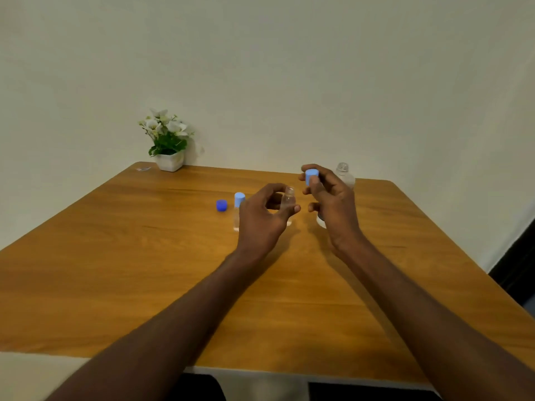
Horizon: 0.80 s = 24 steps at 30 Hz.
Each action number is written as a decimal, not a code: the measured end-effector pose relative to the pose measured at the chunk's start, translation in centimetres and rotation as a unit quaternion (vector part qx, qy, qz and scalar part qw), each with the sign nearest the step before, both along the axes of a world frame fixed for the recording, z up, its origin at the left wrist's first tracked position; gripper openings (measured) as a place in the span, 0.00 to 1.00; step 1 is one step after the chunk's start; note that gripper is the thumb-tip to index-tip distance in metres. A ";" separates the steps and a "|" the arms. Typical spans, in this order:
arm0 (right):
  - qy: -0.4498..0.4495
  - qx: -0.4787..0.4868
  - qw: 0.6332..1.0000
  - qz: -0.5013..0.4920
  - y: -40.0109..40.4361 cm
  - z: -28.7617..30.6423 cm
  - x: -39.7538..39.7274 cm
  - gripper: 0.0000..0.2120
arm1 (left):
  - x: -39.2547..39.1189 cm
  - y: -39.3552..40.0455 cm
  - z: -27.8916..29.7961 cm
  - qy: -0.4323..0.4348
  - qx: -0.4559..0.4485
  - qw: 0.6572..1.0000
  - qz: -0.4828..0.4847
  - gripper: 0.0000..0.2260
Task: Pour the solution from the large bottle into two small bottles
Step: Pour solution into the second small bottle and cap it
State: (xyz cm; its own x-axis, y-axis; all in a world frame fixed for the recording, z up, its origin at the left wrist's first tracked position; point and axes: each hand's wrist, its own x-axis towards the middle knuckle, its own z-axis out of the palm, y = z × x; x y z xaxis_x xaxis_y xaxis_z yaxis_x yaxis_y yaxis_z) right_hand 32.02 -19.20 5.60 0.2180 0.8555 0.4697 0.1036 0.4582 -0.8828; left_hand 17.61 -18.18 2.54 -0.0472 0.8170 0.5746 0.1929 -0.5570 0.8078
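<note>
no brand, label or writing can be read on any of the bottles or caps; the bottles look clear and bare.

near the middle of the frame the left hand [262, 215] curls loosely around an uncapped small bottle [288, 198]. its fingers bend in a narrow arc behind the bottle and the thumb [292, 209] reaches across the front, low on the bottle's body, so the open threaded neck stands up above the hand. the bottle appears upright; whether its base rests on the table [144, 270] or is lifted cannot be told, since the hand hides it.

just right of it and a little higher in the frame, the right hand [330, 198] pinches a light blue cap [311, 176] between the thumb and the fingertips, with the other fingers curled below. the cap sits above and to the right of the open neck, apart from it.

behind the right hand, toward the far right edge of the table, stands the large bottle [344, 175], clear, with its threaded neck uncapped; most of its body is hidden by the hand.

left of the left hand, touching or just beside its knuckles, a second small bottle [238, 212] stands upright with its light blue cap on. further left on the table lies a dark blue cap [221, 205], apart from that bottle.

in the upper left of the table, against the wall, sits a white pot of white flowers [168, 143].
</note>
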 end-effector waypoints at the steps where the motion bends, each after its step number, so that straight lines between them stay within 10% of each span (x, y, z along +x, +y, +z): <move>1: -0.005 0.000 1.000 -0.003 0.6 0.0 -0.1 0.12 | 0.6 0.5 0.0 -0.003 -0.002 1.000 -0.001 0.15; 24: -0.145 0.091 0.979 -0.112 4.0 -2.8 1.4 0.15 | 3.5 4.5 -1.8 -0.047 -0.015 0.999 -0.009 0.13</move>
State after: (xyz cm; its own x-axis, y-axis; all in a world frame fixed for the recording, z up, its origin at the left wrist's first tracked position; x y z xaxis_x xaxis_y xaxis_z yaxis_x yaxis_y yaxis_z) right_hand 33.38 -15.21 2.76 0.2265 0.6981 0.6792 0.4540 0.5413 -0.7077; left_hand 21.14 -13.72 0.72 -0.0844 0.8351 0.5436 0.1059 -0.5349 0.8382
